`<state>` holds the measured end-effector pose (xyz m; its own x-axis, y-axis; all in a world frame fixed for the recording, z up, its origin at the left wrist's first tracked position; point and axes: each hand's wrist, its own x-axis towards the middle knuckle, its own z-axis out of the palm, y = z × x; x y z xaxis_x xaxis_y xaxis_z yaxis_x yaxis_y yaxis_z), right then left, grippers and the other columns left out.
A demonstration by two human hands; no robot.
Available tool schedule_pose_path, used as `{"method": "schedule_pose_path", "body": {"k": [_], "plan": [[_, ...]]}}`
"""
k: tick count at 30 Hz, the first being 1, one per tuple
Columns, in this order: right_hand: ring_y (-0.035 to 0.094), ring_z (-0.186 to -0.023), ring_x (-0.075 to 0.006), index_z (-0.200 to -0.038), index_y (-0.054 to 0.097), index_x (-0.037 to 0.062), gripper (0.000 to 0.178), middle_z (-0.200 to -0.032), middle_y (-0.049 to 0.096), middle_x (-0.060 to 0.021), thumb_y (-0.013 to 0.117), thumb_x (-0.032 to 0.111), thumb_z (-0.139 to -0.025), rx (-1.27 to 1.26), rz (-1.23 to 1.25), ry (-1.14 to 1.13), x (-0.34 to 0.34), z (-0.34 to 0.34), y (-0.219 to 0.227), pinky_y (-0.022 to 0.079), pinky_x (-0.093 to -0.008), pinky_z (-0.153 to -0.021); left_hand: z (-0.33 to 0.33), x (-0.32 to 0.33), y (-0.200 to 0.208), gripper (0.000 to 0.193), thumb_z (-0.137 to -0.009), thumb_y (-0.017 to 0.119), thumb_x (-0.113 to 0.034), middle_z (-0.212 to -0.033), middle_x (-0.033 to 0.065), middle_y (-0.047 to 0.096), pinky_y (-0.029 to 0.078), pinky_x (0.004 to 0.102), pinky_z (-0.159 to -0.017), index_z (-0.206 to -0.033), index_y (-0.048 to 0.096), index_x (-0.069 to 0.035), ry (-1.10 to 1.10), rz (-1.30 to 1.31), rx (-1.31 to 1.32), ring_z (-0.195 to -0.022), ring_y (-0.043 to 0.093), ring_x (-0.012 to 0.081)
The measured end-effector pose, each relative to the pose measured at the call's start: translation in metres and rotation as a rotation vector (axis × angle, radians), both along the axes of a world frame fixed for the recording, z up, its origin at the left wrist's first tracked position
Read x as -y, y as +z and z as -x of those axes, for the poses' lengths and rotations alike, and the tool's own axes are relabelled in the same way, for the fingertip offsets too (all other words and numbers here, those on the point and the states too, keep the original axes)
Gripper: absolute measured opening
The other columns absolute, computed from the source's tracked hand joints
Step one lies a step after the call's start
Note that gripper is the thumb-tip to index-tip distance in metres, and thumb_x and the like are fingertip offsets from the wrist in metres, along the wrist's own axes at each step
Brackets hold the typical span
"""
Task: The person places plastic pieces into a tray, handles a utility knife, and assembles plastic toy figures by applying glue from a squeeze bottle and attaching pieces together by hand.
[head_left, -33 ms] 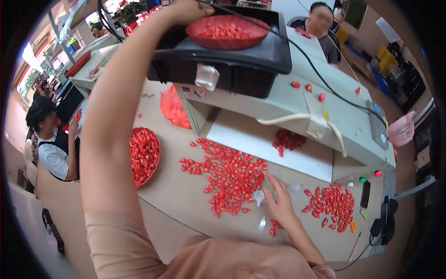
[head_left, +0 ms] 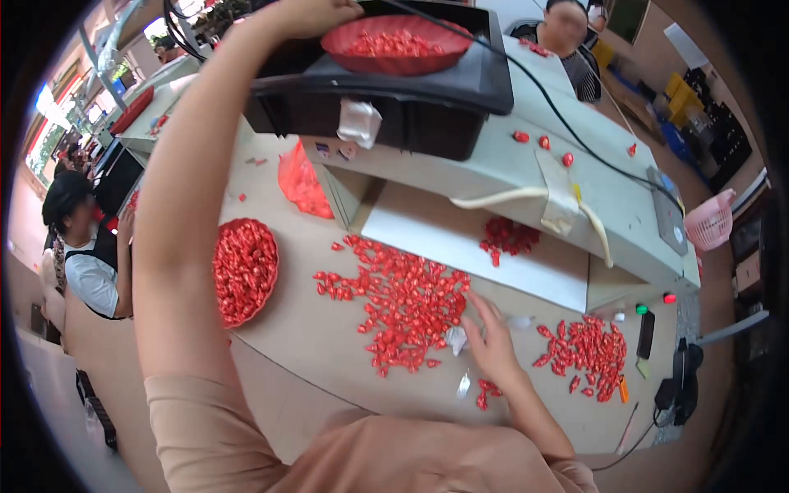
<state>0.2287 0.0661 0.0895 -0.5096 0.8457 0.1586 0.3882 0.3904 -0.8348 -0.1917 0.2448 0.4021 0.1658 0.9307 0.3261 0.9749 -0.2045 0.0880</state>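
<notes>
Red pieces (head_left: 411, 296): spread loose on the table (head_left: 320, 345), between its near edge and the pale housing (head_left: 493, 168); probably light, stiff and slippery, best pinched singly by the sides.
Red dish (head_left: 394, 63): carried by the black tray (head_left: 427, 133), behind its front edge; probably stiff, best held by the rim.
Left hand (head_left: 329, 13): raised near the dish's left rim; whether anything is gripped cannot be told.
Right hand (head_left: 494, 345): held open, just beside the spread's right edge.
</notes>
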Motion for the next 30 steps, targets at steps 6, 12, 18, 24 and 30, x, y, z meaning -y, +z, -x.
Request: {"method": "schedule_pose_path", "body": {"k": [6,12,18,24,30], "plan": [[0.041,-0.125,-0.0373,-0.134,0.044,0.0015,0.045,-0.134,0.043,-0.0220,0.053,0.020,-0.094,0.146,-0.066,-0.187,-0.040,0.002,-0.059,0.034,-0.0406,-0.105,-0.145,0.208,-0.138,0.043,-0.078,0.067,-0.008,-0.129,0.0116,0.055,0.037,0.0416,-0.103,-0.121,0.059,-0.008,-0.087,-0.311,0.295,-0.124,0.048,0.0305],[0.038,-0.129,-0.0361,-0.136,0.042,0.0028,0.047,-0.138,0.038,-0.0209,0.053,0.021,-0.094,0.139,-0.072,-0.043,-0.028,0.051,-0.052,0.032,-0.0390,-0.107,-0.197,0.282,-0.331,0.072,-0.070,0.074,-0.051,-0.141,0.0183,0.038,0.026,0.0593,-0.104,-0.129,0.054,-0.014,0.012,0.158,0.491,-0.135,0.026,0.0388],[0.038,-0.129,-0.0368,-0.137,0.040,0.0033,0.050,-0.138,0.038,-0.0215,0.055,0.020,-0.092,0.101,-0.101,0.011,-0.013,0.034,-0.046,0.031,-0.0403,-0.108,-0.190,0.283,-0.364,0.038,-0.077,0.071,-0.041,-0.104,0.0107,0.054,0.046,0.0406,-0.080,-0.089,0.059,-0.007,-0.129,0.018,0.307,-0.095,0.054,0.0274],[0.037,-0.129,-0.0387,-0.137,0.041,0.0025,0.054,-0.139,0.038,-0.0240,0.057,0.026,-0.092,0.237,-0.115,-0.033,-0.004,0.028,-0.060,0.030,-0.0413,-0.109,-0.172,0.260,-0.374,0.032,-0.079,0.070,-0.038,-0.091,0.0075,0.057,0.046,0.0376,-0.071,-0.088,0.060,-0.009,-0.174,-0.009,0.232,-0.081,0.058,0.0244],[0.032,-0.133,-0.0397,-0.138,0.039,0.0018,0.054,-0.145,0.029,-0.0251,0.052,0.031,-0.095,0.221,-0.100,0.047,-0.021,0.049,-0.028,0.027,-0.0408,-0.110,-0.140,0.242,-0.327,0.050,-0.078,0.071,-0.040,-0.123,0.0141,0.052,0.035,0.0466,-0.093,-0.118,0.060,-0.011,0.036,-0.207,0.364,-0.112,0.049,0.0294]]}}
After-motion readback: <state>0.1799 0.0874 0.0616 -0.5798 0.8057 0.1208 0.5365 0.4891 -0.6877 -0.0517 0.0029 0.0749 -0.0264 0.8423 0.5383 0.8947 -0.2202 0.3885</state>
